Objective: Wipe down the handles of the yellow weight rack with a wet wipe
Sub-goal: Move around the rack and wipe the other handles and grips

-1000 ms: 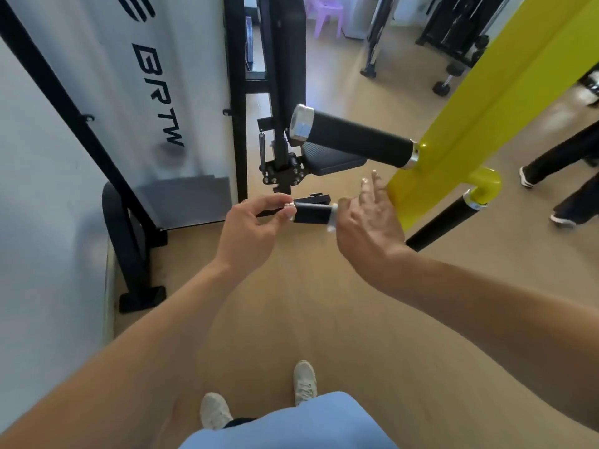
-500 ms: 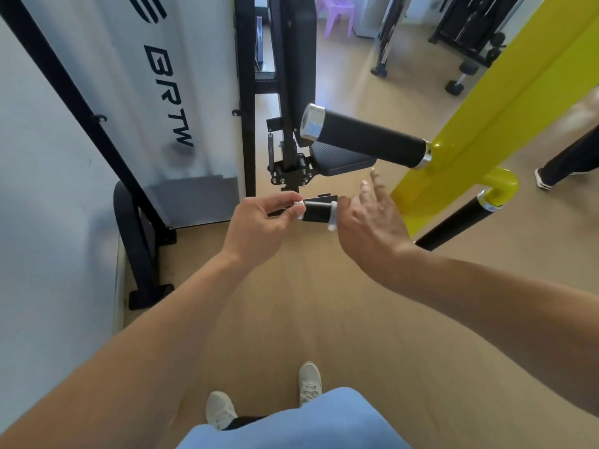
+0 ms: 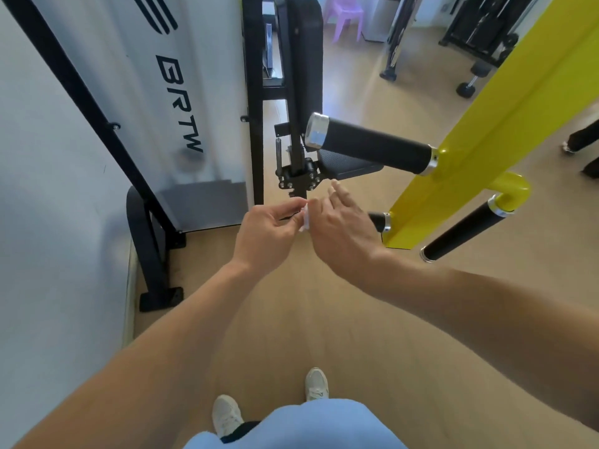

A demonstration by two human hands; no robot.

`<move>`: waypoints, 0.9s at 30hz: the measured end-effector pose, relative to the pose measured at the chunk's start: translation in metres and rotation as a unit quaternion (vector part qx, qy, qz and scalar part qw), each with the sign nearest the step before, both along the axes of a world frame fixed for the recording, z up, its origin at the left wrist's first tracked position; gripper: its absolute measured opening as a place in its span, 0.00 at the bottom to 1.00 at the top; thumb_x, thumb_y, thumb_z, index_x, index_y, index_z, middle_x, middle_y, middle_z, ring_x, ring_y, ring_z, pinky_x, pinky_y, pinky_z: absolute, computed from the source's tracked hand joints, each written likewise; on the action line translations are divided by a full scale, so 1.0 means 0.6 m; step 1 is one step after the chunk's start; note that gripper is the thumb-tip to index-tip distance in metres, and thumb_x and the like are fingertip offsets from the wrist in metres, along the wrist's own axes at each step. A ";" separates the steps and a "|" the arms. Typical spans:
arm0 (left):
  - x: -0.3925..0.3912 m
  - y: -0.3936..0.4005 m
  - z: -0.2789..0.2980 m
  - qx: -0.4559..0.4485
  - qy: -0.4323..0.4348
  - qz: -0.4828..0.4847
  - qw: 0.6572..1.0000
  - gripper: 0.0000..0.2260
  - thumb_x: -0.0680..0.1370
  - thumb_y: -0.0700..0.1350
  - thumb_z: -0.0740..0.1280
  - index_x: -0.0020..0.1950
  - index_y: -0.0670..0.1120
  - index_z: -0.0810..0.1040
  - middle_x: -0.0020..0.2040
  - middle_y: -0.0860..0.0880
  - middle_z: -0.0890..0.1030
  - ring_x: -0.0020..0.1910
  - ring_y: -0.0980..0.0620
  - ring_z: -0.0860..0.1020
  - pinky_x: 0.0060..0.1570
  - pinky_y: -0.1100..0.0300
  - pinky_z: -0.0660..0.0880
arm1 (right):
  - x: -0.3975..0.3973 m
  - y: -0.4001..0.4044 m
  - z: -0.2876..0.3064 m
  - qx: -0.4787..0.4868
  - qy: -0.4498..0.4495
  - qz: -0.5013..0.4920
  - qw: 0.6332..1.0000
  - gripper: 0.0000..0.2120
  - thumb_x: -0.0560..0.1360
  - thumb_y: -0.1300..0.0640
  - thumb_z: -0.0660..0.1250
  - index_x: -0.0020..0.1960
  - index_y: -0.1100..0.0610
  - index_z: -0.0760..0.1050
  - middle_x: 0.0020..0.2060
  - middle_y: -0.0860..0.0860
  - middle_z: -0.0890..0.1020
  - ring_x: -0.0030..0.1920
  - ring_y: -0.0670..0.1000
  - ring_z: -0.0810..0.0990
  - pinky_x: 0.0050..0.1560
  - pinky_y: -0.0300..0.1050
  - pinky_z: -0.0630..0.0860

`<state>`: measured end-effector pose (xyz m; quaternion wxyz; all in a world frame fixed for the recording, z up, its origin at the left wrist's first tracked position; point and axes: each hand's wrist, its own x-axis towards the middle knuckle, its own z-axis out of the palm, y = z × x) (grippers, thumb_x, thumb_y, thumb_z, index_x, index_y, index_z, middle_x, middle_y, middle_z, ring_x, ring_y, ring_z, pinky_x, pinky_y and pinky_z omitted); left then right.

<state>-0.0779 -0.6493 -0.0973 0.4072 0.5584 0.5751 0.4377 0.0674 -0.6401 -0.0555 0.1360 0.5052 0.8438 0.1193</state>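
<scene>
The yellow weight rack (image 3: 486, 131) slants across the right side. A long black handle (image 3: 369, 147) with a chrome cap sticks out to the left of it. A second black handle (image 3: 460, 228) hangs from a yellow elbow lower right, and a short handle stub (image 3: 377, 218) shows behind my right hand. My left hand (image 3: 265, 234) and my right hand (image 3: 337, 231) meet in front of the rack and pinch a small wet wipe packet (image 3: 304, 218). Only the packet's white edge shows between my fingers. Both hands are below the long handle and not touching any handle.
A black padded seat machine (image 3: 301, 92) stands just behind my hands. A white panel with a black frame (image 3: 181, 102) leans at the left wall. Other gym equipment and a purple chair (image 3: 346, 14) are at the back. A person's legs (image 3: 580, 140) are at the right edge.
My hands have closed in on each other, so the dark middle of the packet is now hidden. Neither hand has moved toward the handles.
</scene>
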 end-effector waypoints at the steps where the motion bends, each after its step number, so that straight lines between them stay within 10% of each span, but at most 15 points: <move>1: -0.003 0.000 -0.001 0.007 0.014 -0.001 1.000 0.10 0.77 0.52 0.70 0.57 0.55 0.86 0.51 0.59 0.87 0.54 0.61 0.83 0.58 0.52 0.80 | -0.006 0.003 -0.004 -0.004 0.032 0.006 0.999 0.18 0.78 0.64 0.49 0.66 0.65 0.66 0.61 0.64 0.78 0.70 0.66 0.70 0.79 0.59 0.47; 8: -0.006 -0.007 -0.008 0.002 -0.011 0.032 0.999 0.08 0.76 0.55 0.72 0.54 0.59 0.85 0.48 0.59 0.87 0.49 0.55 0.85 0.55 0.48 0.81 | 0.050 -0.020 0.011 -0.111 0.104 -0.026 0.988 0.41 0.79 0.32 0.50 0.81 0.58 0.47 0.79 0.58 0.57 0.80 0.58 0.50 0.79 0.56 0.41; 14: -0.011 -0.009 -0.003 0.000 -0.016 0.026 1.000 0.07 0.77 0.53 0.72 0.54 0.57 0.86 0.49 0.58 0.87 0.49 0.55 0.85 0.53 0.53 0.81 | 0.027 -0.002 0.007 -0.053 0.171 0.013 0.984 0.16 0.84 0.50 0.53 0.67 0.56 0.68 0.64 0.55 0.78 0.70 0.57 0.70 0.77 0.55 0.53; 20: -0.005 -0.012 -0.002 -0.002 -0.018 0.037 0.999 0.06 0.77 0.51 0.72 0.54 0.57 0.86 0.44 0.58 0.86 0.25 0.58 0.70 0.29 0.66 0.72 | 0.063 -0.001 0.019 -0.010 0.025 -0.020 0.999 0.18 0.83 0.48 0.53 0.64 0.59 0.69 0.60 0.59 0.80 0.68 0.63 0.73 0.78 0.61 0.50; 24: -0.012 -0.014 0.000 -0.002 -0.015 0.022 1.000 0.08 0.78 0.50 0.71 0.56 0.55 0.86 0.47 0.59 0.87 0.41 0.54 0.84 0.46 0.58 0.82 | 0.022 0.003 -0.006 -0.035 0.199 0.050 0.978 0.14 0.83 0.48 0.59 0.59 0.58 0.72 0.53 0.54 0.83 0.57 0.57 0.81 0.74 0.53 0.59; 27: -0.015 -0.015 0.000 -0.002 -0.002 0.015 1.000 0.09 0.78 0.51 0.72 0.57 0.54 0.86 0.51 0.57 0.87 0.51 0.56 0.84 0.56 0.54 0.81 | 0.030 0.003 0.001 -0.033 0.161 0.057 0.985 0.15 0.83 0.49 0.58 0.64 0.58 0.70 0.58 0.55 0.81 0.63 0.58 0.77 0.76 0.55 0.56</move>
